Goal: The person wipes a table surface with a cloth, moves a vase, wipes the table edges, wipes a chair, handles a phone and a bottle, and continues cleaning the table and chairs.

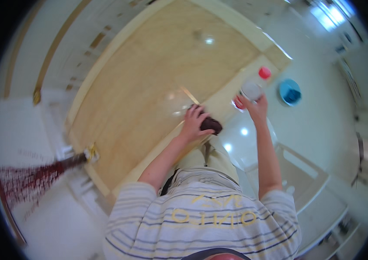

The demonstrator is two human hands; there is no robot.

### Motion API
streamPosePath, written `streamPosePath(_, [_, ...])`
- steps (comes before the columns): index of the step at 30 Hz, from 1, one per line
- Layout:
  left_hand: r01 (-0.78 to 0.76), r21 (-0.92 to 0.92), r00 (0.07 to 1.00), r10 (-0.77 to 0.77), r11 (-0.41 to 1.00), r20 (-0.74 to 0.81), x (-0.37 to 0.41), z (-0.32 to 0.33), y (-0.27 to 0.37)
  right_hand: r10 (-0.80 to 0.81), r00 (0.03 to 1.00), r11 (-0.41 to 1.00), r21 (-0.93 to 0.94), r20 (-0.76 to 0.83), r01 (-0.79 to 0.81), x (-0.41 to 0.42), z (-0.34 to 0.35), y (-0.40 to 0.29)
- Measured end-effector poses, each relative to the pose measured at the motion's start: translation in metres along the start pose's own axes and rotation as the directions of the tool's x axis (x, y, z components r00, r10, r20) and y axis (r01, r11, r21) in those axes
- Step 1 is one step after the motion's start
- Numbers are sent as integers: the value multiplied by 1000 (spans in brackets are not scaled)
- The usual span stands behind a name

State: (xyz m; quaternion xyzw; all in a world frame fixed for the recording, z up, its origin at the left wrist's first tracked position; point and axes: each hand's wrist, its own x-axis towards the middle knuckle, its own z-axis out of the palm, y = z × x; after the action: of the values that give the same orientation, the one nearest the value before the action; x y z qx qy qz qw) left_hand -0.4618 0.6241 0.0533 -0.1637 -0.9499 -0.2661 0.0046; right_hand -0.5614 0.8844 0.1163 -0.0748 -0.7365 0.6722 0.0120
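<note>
My left hand lies over a bunched dark brown cloth at the near edge of a glossy beige marble-look tabletop. Its fingers curl over the cloth, and part of the cloth shows beyond the thumb. To the right, my right hand grips a clear plastic bottle with a red cap and a red label. The bottle is tilted, its cap pointing away from me and to the right. Motion blur hides its finer details, and I cannot tell how much it contains.
A light blue basin with a darker blue item inside sits on the pale shiny floor, right of the table. A white chair stands at my right. Dark red dried-looking stems stick out at the table's left corner.
</note>
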Motion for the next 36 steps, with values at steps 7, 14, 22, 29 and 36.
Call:
streamPosePath(7, [-39, -423, 941, -109, 905, -322, 20, -95, 97, -337, 895, 750, -491, 292, 443, -79, 14, -16])
streamPosePath(14, [85, -405, 901, -244, 910, -359, -51, -141, 110, -289, 744, 776, -307, 603, 550, -135, 51, -29])
streamPosePath(22, [123, -404, 827, -319, 906, -463, -164, -168, 86, -202, 488, 764, -175, 849, 621, -199, 116, -49])
streamPosePath(29, [354, -376, 717, -507, 856, -479, -324, -212, 61, -248, 253, 811, 57, 935, 583, -306, 230, -62])
streamPosePath(36, [744, -455, -10, -673, 489, -739, -595, -289, 85, -221, -411, 943, 301, 884, 139, -340, 308, -192])
